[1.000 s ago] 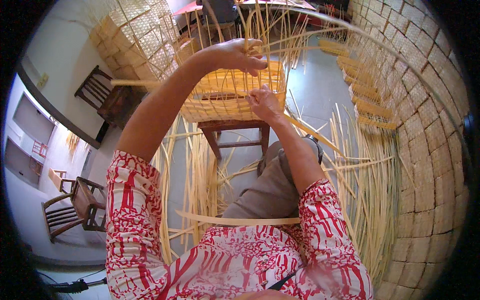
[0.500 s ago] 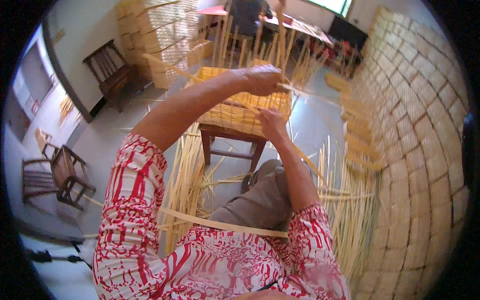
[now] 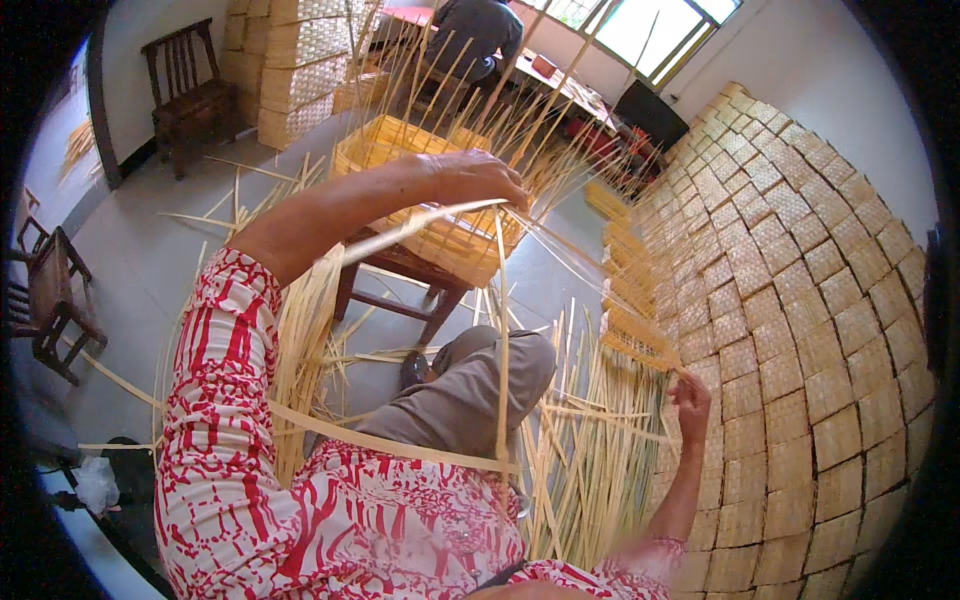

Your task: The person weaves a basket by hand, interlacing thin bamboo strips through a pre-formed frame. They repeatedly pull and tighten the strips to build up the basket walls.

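Observation:
A half-woven, yellow bamboo basket point(image 3: 455, 250) with upright stakes sits on a dark wooden stool point(image 3: 398, 268) before me. My left hand point(image 3: 478, 180) reaches across to its near right corner, fingers closed on bamboo strips there. Far out to the right, my right hand point(image 3: 690, 405) pinches the end of a thin bamboo strip point(image 3: 625, 302) drawn taut from that corner. Another strip point(image 3: 503, 350) hangs from beneath my left hand toward my lap. A pale, motion-blurred strip point(image 3: 420, 222) slants under my left forearm.
Stacked woven baskets point(image 3: 790, 330) form a wall at the right; loose bamboo strips point(image 3: 590, 450) lie on the floor beside it. More stacked baskets point(image 3: 300, 75) and a wooden chair point(image 3: 190, 90) stand at the back left. A person point(image 3: 475, 40) sits at a far table.
My right hand has pulled away from the basket, out to the right, drawing a strip with it. My left hand stays by the basket's corner. The whole view has shifted.

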The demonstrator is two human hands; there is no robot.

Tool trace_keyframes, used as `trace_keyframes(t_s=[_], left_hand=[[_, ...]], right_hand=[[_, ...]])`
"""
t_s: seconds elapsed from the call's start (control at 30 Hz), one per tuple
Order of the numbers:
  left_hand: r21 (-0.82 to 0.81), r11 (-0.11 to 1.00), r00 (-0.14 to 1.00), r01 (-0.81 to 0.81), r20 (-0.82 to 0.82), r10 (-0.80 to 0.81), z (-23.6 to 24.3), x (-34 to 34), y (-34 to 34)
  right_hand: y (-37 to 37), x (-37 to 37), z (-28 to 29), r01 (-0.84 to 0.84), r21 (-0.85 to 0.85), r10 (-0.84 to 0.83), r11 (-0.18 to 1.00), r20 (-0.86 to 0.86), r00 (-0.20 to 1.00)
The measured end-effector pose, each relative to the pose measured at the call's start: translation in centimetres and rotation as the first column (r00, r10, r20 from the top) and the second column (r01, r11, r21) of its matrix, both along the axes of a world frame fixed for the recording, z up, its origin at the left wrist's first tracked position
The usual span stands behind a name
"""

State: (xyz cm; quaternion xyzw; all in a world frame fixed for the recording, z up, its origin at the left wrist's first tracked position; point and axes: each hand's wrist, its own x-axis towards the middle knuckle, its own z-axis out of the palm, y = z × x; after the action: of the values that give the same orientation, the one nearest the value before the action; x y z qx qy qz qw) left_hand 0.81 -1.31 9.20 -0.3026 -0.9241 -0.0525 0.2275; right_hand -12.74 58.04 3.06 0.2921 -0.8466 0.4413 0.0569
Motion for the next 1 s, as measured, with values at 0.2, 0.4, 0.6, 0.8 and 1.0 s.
trace_keyframes(t_s=[0.2,0.4,0.6,0.8,1.0], left_hand=[[-0.047,0.999,0.995,-0.020,-0.097,0.016,-0.9,0.3,-1.3],[-0.082,0.997,0.988,-0.004,-0.157,-0.009,-1.7,0.4,-1.6],[-0.170,0.980,0.994,-0.101,-0.053,0.094,-1.2,0.5,-0.4],[-0.133,0.987,0.984,-0.088,-0.165,0.066,-2.1,0.7,0.1],[0.013,0.987,0.983,-0.160,-0.084,0.160,-1.9,0.4,-0.8]], right_hand=[[-2.3,2.7,1.6,-0.032,-0.064,0.023,0.997,-0.132,0.991],[-11.5,2.7,3.1,-0.198,0.089,0.212,0.976,-0.191,0.958],[-22.3,4.2,6.4,-0.327,0.220,0.384,0.919,-0.317,0.867],[-30.0,1.6,7.8,-0.335,0.298,0.446,0.894,-0.503,0.740],[-34.8,-1.1,4.5,-0.100,0.506,0.423,0.857,-0.579,0.697]])
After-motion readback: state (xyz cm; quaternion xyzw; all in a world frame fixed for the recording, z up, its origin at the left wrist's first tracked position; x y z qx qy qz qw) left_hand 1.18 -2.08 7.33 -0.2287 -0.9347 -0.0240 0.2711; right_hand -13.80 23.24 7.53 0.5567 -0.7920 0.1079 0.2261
